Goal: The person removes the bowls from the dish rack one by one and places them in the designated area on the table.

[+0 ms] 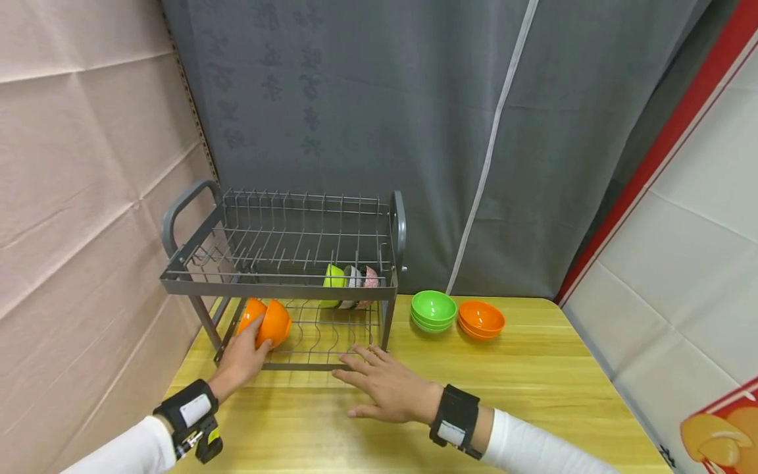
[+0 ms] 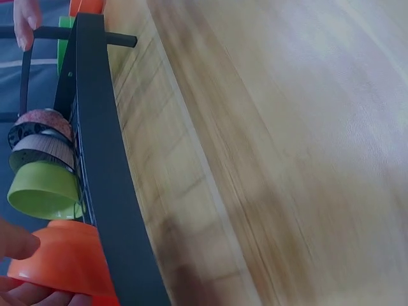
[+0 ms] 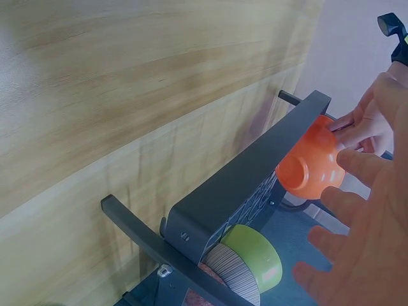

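Orange bowl tipped on edge at lower rack tier's left end, left hand grip curled round it, steadying; right hand flat, fingers spread, on desk bracing by rack front.

Both arms reach forward from the bottom of the head view, white sleeves and black wrist straps showing.

The left hand, lower left of centre, has its fingers and thumb curled in a grip. The right hand, lower centre, lies palm down with fingers straight and spread, pointing to the upper left.
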### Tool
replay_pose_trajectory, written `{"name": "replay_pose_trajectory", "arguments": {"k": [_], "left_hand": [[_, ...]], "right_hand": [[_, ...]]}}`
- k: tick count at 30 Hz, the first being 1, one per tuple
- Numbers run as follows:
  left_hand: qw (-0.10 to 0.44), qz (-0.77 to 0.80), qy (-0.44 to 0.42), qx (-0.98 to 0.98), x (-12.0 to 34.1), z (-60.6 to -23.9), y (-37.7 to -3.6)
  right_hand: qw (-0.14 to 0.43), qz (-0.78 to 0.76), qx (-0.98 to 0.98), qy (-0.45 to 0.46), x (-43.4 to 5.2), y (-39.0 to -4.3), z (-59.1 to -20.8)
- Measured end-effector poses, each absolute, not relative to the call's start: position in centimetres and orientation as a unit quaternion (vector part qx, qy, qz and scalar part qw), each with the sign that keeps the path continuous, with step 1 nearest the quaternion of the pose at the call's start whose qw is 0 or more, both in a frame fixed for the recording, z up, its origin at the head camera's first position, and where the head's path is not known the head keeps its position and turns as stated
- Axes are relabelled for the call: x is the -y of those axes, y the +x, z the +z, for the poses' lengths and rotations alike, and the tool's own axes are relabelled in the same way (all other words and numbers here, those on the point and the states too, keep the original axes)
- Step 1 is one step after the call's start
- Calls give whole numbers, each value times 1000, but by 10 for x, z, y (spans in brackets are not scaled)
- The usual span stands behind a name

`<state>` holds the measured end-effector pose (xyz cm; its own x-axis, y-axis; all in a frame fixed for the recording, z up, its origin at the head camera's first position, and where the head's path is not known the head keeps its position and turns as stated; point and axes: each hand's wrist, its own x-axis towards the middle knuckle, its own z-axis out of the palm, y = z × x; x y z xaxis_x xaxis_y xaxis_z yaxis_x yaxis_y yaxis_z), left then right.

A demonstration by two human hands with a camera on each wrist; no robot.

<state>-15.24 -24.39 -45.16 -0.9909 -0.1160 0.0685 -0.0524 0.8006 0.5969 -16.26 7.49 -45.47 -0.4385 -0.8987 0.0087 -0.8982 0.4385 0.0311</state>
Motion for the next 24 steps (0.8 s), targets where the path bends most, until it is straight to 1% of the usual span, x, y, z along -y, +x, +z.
{"name": "replay_pose_trajectory", "arguments": {"k": [11,24], "left_hand": [[30,-362,66,929,253,-452,-159],[14,-403,61,913,249,-443,-156]], "right_hand": [[15,-13,846,533,-74,-163,-455],[12,-14,845,534,-73,-163,-454]]}}
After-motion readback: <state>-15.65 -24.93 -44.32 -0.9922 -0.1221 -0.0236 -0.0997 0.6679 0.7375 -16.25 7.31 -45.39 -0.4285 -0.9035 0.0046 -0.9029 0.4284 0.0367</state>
